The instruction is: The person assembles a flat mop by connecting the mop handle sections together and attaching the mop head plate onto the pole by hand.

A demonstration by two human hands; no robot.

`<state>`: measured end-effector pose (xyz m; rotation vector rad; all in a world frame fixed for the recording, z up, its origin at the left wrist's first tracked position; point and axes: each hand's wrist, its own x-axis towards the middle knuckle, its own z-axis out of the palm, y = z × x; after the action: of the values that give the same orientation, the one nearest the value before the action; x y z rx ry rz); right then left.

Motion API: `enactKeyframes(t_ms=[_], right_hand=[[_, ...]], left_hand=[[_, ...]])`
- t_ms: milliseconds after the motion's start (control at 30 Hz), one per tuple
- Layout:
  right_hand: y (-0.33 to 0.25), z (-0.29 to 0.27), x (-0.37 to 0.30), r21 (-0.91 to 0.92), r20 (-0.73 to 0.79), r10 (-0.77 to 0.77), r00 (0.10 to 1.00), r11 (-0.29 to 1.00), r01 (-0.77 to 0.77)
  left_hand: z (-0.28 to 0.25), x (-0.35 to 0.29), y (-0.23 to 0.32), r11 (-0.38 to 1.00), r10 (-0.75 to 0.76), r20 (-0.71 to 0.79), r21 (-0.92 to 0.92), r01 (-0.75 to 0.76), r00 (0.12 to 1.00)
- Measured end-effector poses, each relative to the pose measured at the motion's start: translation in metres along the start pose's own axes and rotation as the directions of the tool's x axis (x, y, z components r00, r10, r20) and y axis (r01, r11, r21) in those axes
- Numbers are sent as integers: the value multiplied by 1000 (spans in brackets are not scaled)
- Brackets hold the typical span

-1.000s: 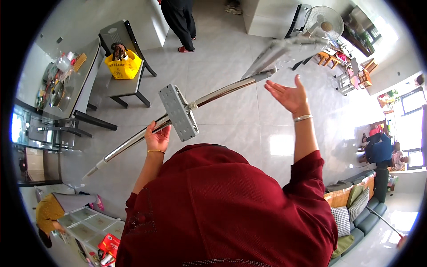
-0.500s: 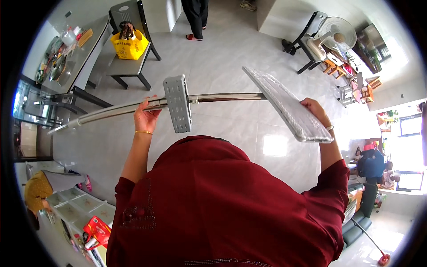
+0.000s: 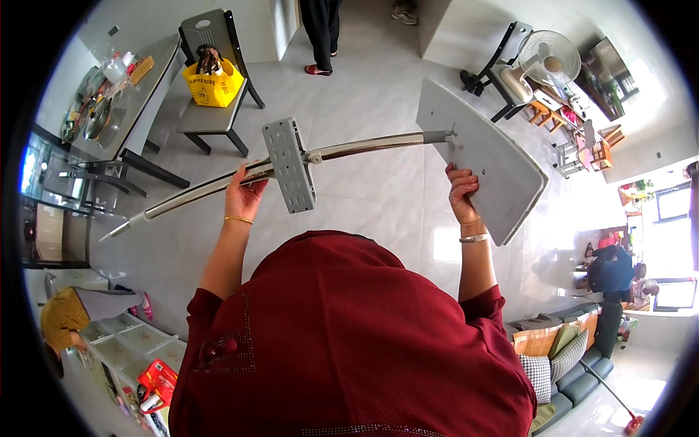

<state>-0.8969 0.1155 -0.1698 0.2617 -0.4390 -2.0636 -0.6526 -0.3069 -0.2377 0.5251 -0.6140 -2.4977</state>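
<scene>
The flat mop (image 3: pixel 349 156) is held raised in front of the person, above the pale tiled floor (image 3: pixel 378 189). Its largest part is the wide grey head plate (image 3: pixel 484 156) — a flat, smooth panel tilted on edge at the right end of the pole. The long shiny metal pole (image 3: pixel 218 186) runs leftward and downward from it, slightly bowed by the lens. A smaller perforated grey plate (image 3: pixel 289 175) sits across the pole near its middle. The left hand (image 3: pixel 244 198) has its fingers wrapped round the pole just beside that small plate — the right hand (image 3: pixel 462 193) grips the head plate's lower edge.
</scene>
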Motion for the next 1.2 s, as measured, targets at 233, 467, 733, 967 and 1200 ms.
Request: enactKeyframes(t_ms=[233,467,733,967,1200], right_hand=[[25,6,13,95,-35,-68,997,993,71],[28,14,9,148,-126,-85,988,984,103],[32,20,16,113,-197,-163,967,976,188],[31,12,16,45,-55,-60,997,997,62],[24,12,9,-32,22,21,1000,999,-20]], left_hand=[[-14,-1,-2,1000,-1,-48,-32,-1,999],[-9,-9,-5,1000,2,-88,-12,-3,996],[-17,-9,-8,1000,-5,-152,-23,2,988],[-24,-8,-7,997,31,-70,-63,-35,997],[-22,-6,-8,996,45,-36,-70,-48,998]])
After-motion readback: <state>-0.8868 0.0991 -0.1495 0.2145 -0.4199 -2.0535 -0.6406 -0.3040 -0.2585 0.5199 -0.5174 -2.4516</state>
